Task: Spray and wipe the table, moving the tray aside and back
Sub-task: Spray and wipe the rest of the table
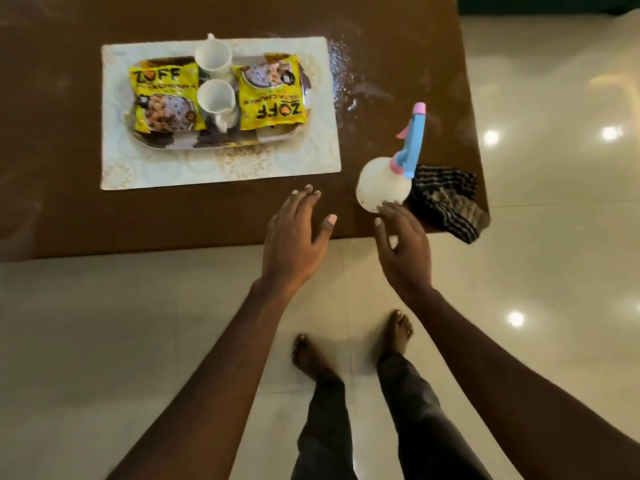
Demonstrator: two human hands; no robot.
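Note:
A brown table [173, 223] carries a white patterned mat [221, 168] with a tray [166, 142] on it. The tray holds two yellow snack packets [162, 98] and two white cups [216, 95]. A white spray bottle [382, 183] with a blue and pink head stands near the table's front right. A dark striped cloth [446, 202] lies just right of it at the corner. Spray droplets [343, 77] glisten right of the mat. My right hand [403, 244] is open, its fingertips at the bottle's base. My left hand [294, 237] hovers open over the front edge.
A glossy light tiled floor [554, 237] surrounds the table, with lamp reflections at the right. My bare feet [398, 330] and dark trouser legs stand on it just in front of the table's front edge.

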